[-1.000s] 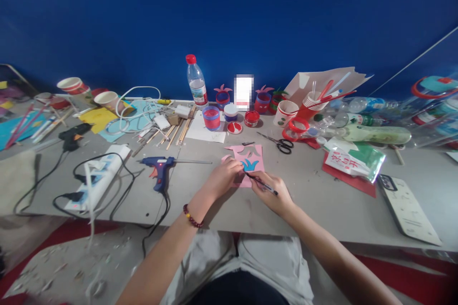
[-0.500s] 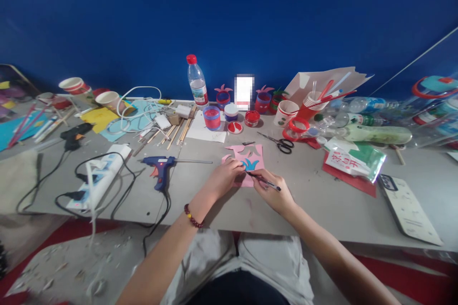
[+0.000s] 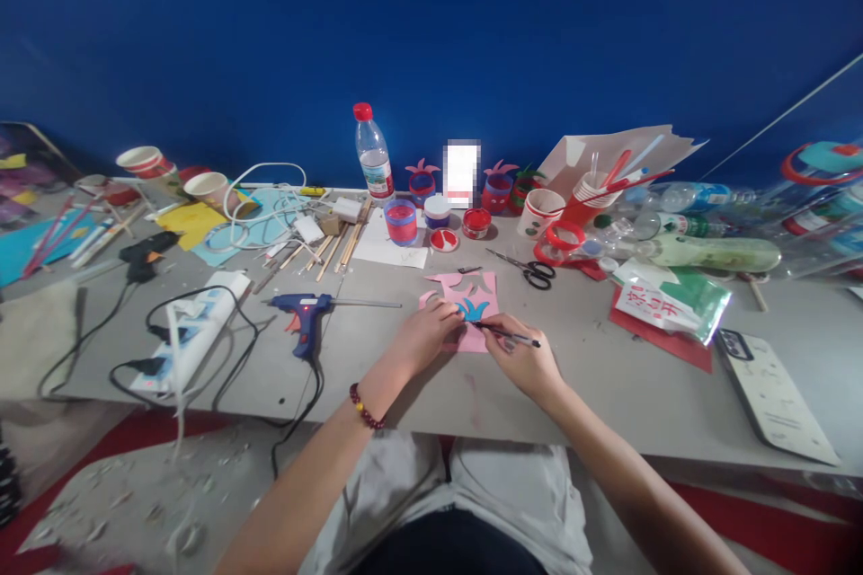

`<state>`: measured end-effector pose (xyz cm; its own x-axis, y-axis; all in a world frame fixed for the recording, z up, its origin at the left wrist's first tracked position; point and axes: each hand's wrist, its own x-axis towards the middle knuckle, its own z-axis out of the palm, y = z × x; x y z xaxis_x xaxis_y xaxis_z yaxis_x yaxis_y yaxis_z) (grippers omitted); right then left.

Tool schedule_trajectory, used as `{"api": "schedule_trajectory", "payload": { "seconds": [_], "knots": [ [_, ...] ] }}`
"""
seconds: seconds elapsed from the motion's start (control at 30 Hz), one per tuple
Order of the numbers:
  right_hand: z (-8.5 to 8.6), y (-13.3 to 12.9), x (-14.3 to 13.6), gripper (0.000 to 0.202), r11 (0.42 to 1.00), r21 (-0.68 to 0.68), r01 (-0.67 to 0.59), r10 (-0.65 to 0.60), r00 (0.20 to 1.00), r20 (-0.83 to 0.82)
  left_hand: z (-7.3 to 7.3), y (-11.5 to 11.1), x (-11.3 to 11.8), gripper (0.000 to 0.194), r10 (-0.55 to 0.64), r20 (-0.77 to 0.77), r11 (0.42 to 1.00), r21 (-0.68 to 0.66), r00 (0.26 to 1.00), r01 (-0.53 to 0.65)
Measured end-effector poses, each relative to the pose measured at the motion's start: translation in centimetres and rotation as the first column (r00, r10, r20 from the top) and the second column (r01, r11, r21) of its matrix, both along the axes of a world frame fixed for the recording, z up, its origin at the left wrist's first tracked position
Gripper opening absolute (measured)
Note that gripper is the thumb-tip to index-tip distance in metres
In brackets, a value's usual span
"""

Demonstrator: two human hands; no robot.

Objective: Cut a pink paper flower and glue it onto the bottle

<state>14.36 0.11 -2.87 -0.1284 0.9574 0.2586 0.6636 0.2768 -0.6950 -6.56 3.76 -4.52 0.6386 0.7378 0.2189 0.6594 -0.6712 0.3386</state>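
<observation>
Pen (image 3: 527, 341) (just one), one cutout (image 3: 474, 312)

Looks out from the wearer's head as a single view, pointed forward and down. Faces a blue wall (image 3: 431, 27), roughly square-on, filling the whole upper part of the frame. Takes in the tabletop (image 3: 580, 323) from above its near side, as a wide band running through the middle from left edge to right. Sits close enough to include the lap (image 3: 395, 476) at bottom centre and both forearms (image 3: 310, 476) rising from the lower edge. Places the left hand (image 3: 428, 331) and the right hand (image 3: 526, 361) just below the frame's centre, small within the broad field. Stretches things toward both side edges.
</observation>
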Motion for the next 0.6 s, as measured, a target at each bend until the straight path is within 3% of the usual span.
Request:
{"api": "schedule_trajectory", "payload": {
  "seconds": [0.33, 0.6],
  "knots": [
    [0.72, 0.29, 0.3, 0.015, 0.995, -0.047, 0.084, -0.086, 0.995, -0.044, 0.2, -0.07, 0.1, 0.025, 0.006, 0.025, 1.0, 0.025, 1.0, -0.006],
    [0.18, 0.52, 0.75, 0.015, 0.99, -0.099, 0.104, -0.11, 0.992, -0.06, 0.09, -0.1, 0.09, 0.027, 0.019, -0.01, 0.999, 0.037, 1.0, -0.019]
  ]
}}
